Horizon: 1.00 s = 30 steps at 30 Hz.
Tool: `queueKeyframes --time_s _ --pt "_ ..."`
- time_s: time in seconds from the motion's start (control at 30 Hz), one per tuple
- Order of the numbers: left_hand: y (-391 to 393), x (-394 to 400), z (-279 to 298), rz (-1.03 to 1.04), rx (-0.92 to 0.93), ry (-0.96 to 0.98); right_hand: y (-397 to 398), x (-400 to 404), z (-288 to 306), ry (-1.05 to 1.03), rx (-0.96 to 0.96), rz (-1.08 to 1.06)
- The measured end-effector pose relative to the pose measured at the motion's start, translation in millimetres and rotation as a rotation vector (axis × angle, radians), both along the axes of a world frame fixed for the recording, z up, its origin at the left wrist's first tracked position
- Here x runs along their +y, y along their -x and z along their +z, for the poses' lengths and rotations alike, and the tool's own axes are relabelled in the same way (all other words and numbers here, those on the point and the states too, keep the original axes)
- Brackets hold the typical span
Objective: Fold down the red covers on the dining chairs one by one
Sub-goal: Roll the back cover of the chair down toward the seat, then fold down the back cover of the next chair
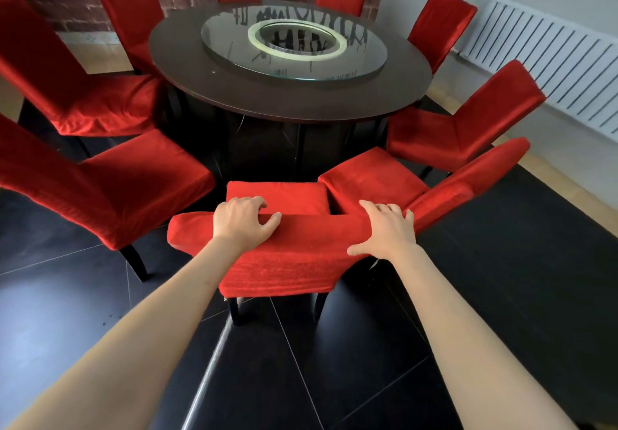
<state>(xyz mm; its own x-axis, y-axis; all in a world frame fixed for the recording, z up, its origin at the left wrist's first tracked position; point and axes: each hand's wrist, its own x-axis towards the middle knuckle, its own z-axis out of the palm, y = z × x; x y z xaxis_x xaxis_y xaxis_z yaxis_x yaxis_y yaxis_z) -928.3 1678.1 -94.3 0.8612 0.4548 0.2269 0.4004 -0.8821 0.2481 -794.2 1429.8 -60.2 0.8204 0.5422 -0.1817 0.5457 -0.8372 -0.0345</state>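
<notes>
Nine red fabric-covered dining chairs ring a round dark wooden tabletop [394, 101]. On the nearest chair's red cover [284, 262], at its top edge, left hand [242, 220] and right hand [384, 228] curl their fingers, gripping it.

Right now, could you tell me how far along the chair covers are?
No cover can be called finished from this view. In hand: both hands, left hand and right hand, grip the cover over the top of the nearest chair's back. Left: it seems the other chairs round the table, their backs fully covered.
</notes>
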Motion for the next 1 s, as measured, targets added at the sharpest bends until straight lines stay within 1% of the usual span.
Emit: queueKeyframes --time_s 0.3,0.4,0.57,0.73,0.9,1.0 --pt "-98.3 -99.7 12.4 -0.053 -0.001 0.023 -85.7 -100.1 29.2 0.004 -0.038 -0.013" --pt "-134.0 -135.9 10.3 -0.063 -0.029 0.043 -119.2 -132.9 28.2 0.009 -0.051 -0.020" --pt "-188.7 -186.2 9.7 -0.135 -0.016 0.031 -168.1 -172.9 17.4 0.014 -0.027 -0.032" --pt "-251.1 -210.3 6.0 -0.179 -0.005 0.067 -218.7 -201.2 8.7 0.002 -0.020 -0.058" --pt "-311.5 -226.5 6.5 -0.194 0.046 0.059 -265.0 -227.0 11.5 0.007 0.002 -0.111" --pt "-351.2 -242.5 8.7 -0.226 0.032 0.052 -299.8 -244.7 14.1 0.007 -0.016 -0.154"
